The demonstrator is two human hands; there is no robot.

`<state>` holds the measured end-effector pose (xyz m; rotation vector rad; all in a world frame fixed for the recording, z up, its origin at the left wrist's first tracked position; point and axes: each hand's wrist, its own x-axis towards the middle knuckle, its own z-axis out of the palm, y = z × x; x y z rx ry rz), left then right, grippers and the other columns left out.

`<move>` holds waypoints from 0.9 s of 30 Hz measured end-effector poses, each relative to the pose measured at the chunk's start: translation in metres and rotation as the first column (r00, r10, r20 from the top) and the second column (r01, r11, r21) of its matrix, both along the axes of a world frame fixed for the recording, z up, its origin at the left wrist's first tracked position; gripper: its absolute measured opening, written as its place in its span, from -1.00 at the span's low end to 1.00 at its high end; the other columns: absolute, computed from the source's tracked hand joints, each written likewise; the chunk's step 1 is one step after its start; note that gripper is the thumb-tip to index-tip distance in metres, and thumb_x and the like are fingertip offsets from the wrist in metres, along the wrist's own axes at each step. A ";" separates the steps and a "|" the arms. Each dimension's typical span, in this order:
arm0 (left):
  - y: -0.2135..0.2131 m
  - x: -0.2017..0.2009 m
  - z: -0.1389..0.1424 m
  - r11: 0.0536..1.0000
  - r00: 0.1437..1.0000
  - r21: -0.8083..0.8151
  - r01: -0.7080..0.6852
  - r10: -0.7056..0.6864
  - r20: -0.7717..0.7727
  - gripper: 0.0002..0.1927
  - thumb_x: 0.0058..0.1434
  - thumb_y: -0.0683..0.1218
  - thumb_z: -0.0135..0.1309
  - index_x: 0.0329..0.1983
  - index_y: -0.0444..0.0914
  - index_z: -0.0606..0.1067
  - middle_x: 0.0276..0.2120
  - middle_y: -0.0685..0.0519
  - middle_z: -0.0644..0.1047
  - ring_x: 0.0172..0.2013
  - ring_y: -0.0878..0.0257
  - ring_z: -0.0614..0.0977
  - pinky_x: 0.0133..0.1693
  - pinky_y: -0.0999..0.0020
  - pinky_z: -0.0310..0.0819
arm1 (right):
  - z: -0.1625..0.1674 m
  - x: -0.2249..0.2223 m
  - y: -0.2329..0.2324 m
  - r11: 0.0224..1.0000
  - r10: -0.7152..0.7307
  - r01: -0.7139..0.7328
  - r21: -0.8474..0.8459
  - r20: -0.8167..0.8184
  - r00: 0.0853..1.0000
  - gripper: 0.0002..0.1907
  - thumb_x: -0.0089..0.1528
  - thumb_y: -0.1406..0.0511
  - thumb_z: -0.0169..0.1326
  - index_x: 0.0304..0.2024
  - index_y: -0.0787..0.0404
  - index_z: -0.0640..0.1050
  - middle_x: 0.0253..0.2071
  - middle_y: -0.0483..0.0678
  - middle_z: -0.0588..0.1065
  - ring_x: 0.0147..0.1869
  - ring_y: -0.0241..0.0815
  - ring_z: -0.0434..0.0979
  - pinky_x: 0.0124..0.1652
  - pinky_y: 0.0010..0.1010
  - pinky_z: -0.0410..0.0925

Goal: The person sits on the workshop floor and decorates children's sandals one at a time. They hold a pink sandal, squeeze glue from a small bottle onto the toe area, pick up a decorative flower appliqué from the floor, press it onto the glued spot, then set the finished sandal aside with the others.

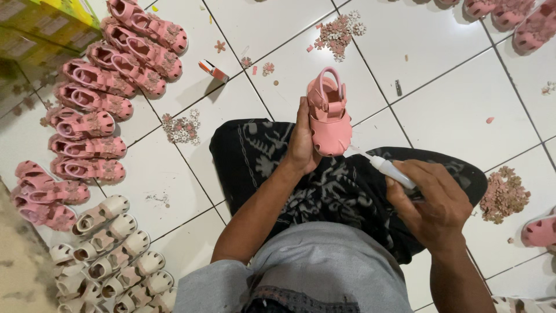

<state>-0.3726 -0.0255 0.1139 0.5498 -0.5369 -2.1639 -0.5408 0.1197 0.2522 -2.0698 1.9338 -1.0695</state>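
My left hand [302,145] holds a small pink child's sandal [328,113] upright above my lap, toe pointing down toward me. My right hand [434,203] grips a white glue tube [389,169], and its thin nozzle points at the sandal's toe, almost touching it. I sit on a white tiled floor [440,98] with a dark patterned cloth [324,185] over my legs.
Rows of pink sandals [98,116] lie at the left, with beige sandals [110,255] below them. More pink sandals [509,17] are at the top right. Piles of small flower decorations lie on the tiles [339,32] [504,194] [182,127]. A small box [213,69] lies nearby.
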 end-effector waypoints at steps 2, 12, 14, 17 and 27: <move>0.000 0.000 0.000 1.000 1.000 -0.017 0.004 -0.004 -0.020 -0.29 0.59 0.35 -0.53 0.34 -0.27 0.30 0.00 -0.06 0.51 -0.04 0.21 0.62 -0.02 0.23 0.62 | 0.000 0.001 0.000 1.000 0.005 -0.006 0.008 0.031 0.999 -0.74 0.25 0.42 0.33 -0.05 0.37 0.58 -0.11 0.11 0.61 -0.10 -0.12 0.65 -0.20 -0.45 0.51; -0.001 0.001 -0.002 0.999 1.000 0.050 -0.001 -0.001 0.029 -0.30 0.57 0.34 -0.54 0.34 -0.27 0.31 0.01 -0.06 0.52 -0.04 0.22 0.61 0.00 0.24 0.61 | -0.017 -0.003 -0.001 0.998 -0.022 0.031 -0.064 0.130 0.991 -0.75 0.30 0.45 0.30 0.02 0.35 0.58 -0.07 0.10 0.61 -0.09 -0.16 0.66 -0.18 -0.46 0.52; -0.003 0.002 -0.003 0.998 1.000 0.066 -0.001 0.000 0.008 -0.30 0.57 0.34 -0.53 0.32 -0.28 0.32 0.00 -0.07 0.53 -0.05 0.21 0.62 -0.01 0.24 0.61 | -0.026 -0.007 -0.002 0.991 -0.074 0.099 -0.090 0.254 0.964 -0.76 0.34 0.45 0.27 0.05 0.37 0.58 -0.03 0.12 0.56 -0.05 -0.18 0.62 -0.14 -0.45 0.51; -0.006 0.007 -0.003 0.997 1.000 0.083 0.007 -0.006 -0.018 -0.29 0.58 0.35 -0.51 0.27 -0.29 0.35 -0.05 -0.08 0.55 -0.10 0.17 0.63 -0.06 0.24 0.61 | -0.048 -0.017 -0.010 0.972 -0.206 0.236 -0.001 0.481 0.852 -0.78 0.39 0.44 0.22 0.07 0.39 0.58 -0.01 0.12 0.48 -0.02 -0.20 0.53 -0.11 -0.44 0.46; -0.014 0.012 0.002 0.992 0.999 0.127 0.013 -0.018 0.040 -0.25 0.51 0.41 -0.49 0.24 -0.27 0.37 -0.12 -0.07 0.57 -0.17 0.19 0.65 -0.18 0.25 0.63 | -0.173 -0.034 -0.105 0.926 -0.355 0.256 0.279 0.407 0.841 -0.74 0.26 0.35 0.30 -0.07 0.37 0.59 -0.16 0.10 0.55 -0.21 -0.15 0.57 -0.20 -0.38 0.46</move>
